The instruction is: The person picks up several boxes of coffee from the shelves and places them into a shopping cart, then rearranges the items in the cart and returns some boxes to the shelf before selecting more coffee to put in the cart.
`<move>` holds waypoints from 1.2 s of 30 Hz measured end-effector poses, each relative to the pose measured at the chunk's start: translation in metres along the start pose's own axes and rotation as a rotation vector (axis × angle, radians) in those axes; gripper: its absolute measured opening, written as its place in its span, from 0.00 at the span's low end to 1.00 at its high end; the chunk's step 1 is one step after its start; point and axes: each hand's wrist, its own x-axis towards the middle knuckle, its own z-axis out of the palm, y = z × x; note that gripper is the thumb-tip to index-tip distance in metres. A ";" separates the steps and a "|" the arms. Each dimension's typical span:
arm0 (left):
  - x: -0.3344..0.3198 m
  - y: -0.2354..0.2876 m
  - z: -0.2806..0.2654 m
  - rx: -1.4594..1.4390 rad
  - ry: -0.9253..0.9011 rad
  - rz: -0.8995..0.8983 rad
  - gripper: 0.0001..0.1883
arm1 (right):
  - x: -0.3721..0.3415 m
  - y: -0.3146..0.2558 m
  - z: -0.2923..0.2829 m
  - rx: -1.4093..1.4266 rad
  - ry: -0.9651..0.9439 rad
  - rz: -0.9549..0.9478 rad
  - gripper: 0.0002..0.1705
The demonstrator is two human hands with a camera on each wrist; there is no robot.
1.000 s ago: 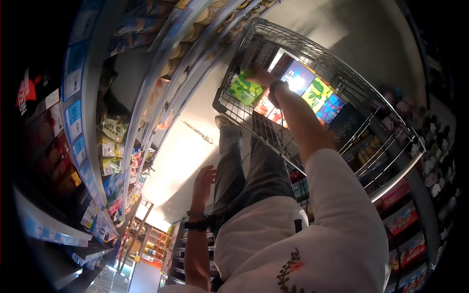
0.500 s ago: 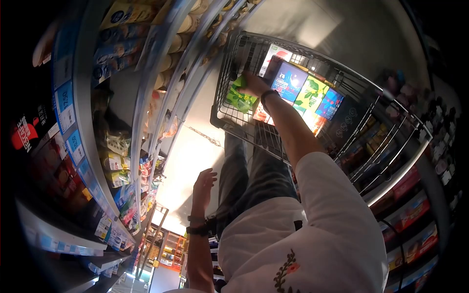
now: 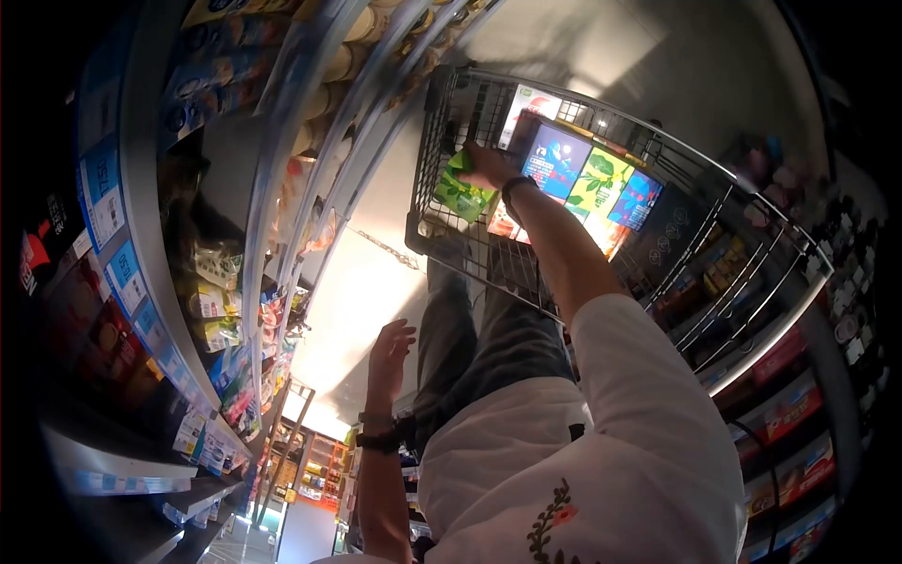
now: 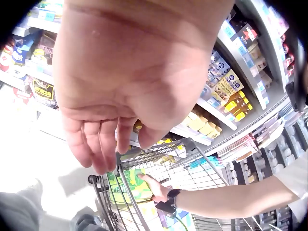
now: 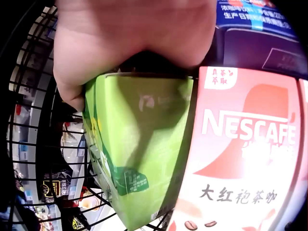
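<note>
The right hand (image 3: 489,169) grips a green box (image 3: 462,193) at one end of the shopping cart (image 3: 611,113). Close up in the right wrist view, fingers and thumb of the right hand (image 5: 130,38) straddle the top of the green box (image 5: 144,134), which stands beside a pink-and-white Nescafe box (image 5: 240,154). Other boxes lie in the cart, among them a blue one (image 3: 554,160) and a yellow-green one (image 3: 599,179). The left hand (image 3: 389,362) hangs by the legs, holding nothing; its fingers are relaxed in the left wrist view, where the hand (image 4: 130,82) hides part of the scene.
Shelves with packets and blue price tags (image 3: 122,268) rise along the left. More shelves with red packages (image 3: 789,409) stand at the lower right, beyond the cart's handle (image 3: 770,338). Pale floor (image 3: 352,301) shows between the left shelves and the legs.
Over the last second the cart shifts slightly left and down in the head view. The right hand stays on the green box, and the left hand still hangs free.
</note>
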 end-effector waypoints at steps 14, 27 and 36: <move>0.001 -0.009 -0.005 0.046 -0.006 0.000 0.20 | 0.034 0.033 0.017 -0.171 -0.025 -0.030 0.20; 0.017 -0.024 0.003 0.043 -0.013 0.071 0.19 | 0.017 -0.009 -0.103 -0.711 0.871 -0.029 0.14; 0.010 -0.023 -0.014 0.007 0.015 -0.018 0.17 | 0.036 0.008 -0.123 -0.519 0.508 0.223 0.22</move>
